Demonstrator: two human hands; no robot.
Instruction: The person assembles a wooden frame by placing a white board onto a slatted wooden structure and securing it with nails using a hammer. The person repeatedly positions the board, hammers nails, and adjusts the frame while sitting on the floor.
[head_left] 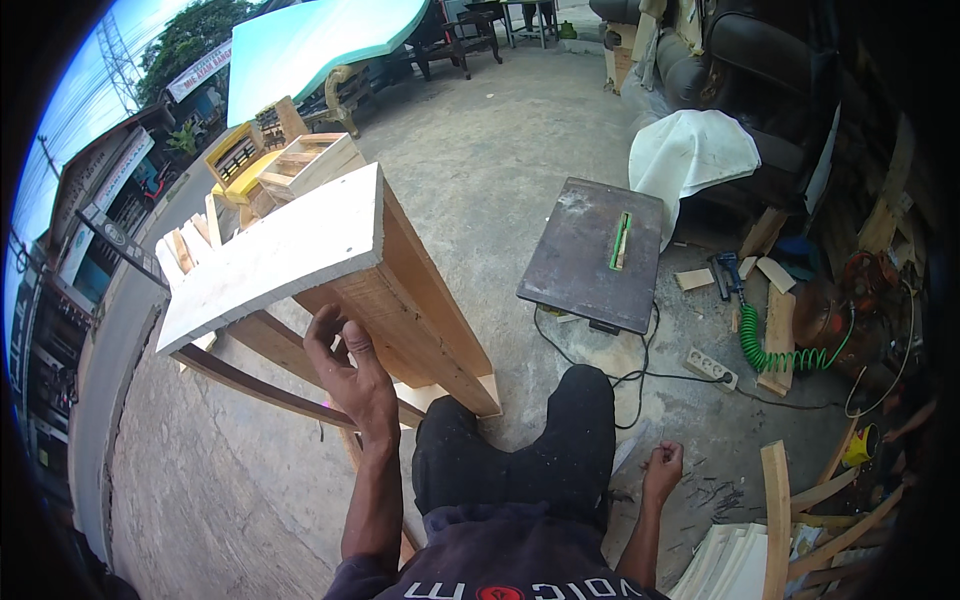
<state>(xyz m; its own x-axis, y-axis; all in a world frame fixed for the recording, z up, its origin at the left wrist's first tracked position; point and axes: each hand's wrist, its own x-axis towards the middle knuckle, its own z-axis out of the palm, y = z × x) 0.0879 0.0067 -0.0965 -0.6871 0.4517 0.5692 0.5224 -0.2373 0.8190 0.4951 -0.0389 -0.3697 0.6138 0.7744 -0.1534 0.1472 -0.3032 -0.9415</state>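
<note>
A wooden furniture frame (420, 325) stands on end at my left knee. Its pale top board (285, 245) faces up, and curved slats (262, 340) run along its near side. My left hand (350, 375) is beside the frame just under the board's edge, palm turned up. Its fingers are loosely bent and apart from the thumb, with nothing seen in them; whether it touches the wood I cannot tell. Low by my right leg, my right hand (662, 470) has its fingers closed together. What they hold, if anything, is too small to make out.
Ahead stands a dark-topped table saw (590, 255) with a green slot insert; its cable reaches a power strip (710, 368). To the right lie an air nailer (735, 280), a green coiled hose (765, 350) and wood strips (775, 520). A yellow bench (240, 165) stands far left.
</note>
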